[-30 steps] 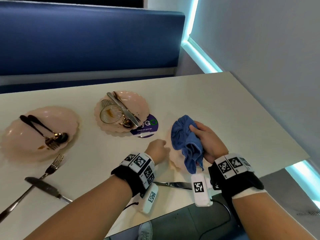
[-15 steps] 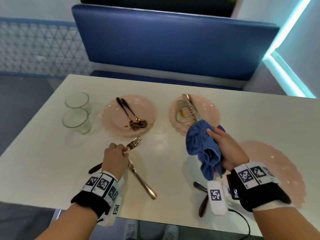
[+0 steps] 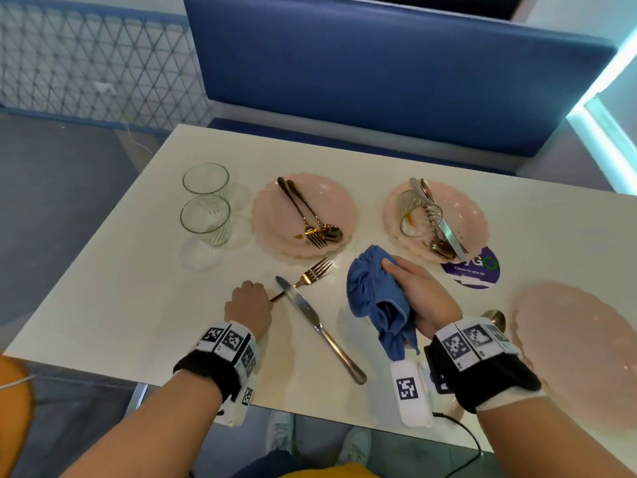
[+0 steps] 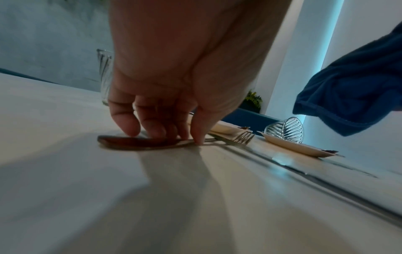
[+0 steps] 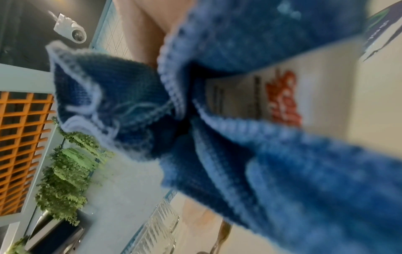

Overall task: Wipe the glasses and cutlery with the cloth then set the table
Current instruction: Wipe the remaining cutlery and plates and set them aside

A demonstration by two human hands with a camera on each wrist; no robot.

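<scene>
Hidden: fork (image 3: 312,274) handle end under left hand (image 3: 249,306) in head view; spoon (image 3: 495,318) mostly behind right wrist; cloth (image 5: 239,120) fills blurred right wrist view
Fork: flat on desk (image 3: 120,298), long axis diagonal, tines far-right toward plate (image 3: 303,215), handle near-left, crossing beneath knife (image 3: 312,315) tip
Left fingers (image 4: 130,123): curled down, pinching fork handle against desk
Right hand (image 3: 418,298): clenched round bunched blue cloth, held above desk, tail hanging down
Knife: blade far-left, handle near-right
Glasses (image 3: 206,201): two upright, far left; third lying on right plate (image 3: 465,215)
</scene>
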